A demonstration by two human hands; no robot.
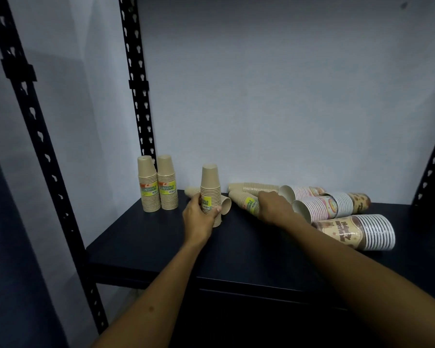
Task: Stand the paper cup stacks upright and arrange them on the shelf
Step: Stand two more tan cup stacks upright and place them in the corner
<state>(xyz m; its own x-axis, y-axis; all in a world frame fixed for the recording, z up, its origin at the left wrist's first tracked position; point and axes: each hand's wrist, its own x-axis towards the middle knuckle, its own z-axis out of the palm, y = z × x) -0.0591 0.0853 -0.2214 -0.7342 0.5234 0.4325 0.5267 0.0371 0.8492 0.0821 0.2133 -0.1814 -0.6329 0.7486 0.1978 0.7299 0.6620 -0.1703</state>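
On the dark metal shelf (141, 249), two tan paper cup stacks (157, 183) stand at the back left. The left hand (199, 217) grips a third upright tan stack (210, 194); the right hand (274, 207) closes on a toppled tan stack (244, 199). Judged next: seat the third beside the pair, then raise the toppled one; the patterned stacks (337, 209) remain lying at the right.

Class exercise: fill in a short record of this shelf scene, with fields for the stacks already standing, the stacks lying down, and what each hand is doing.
standing stacks: two brown cup stacks side by side at the back left of the shelf
left hand: grips a third brown stack, upright
right hand: rests on a brown stack lying down
other lying stacks: another brown stack behind; three patterned stacks at right
behind the held stack: one brown stack on its side, partly hidden
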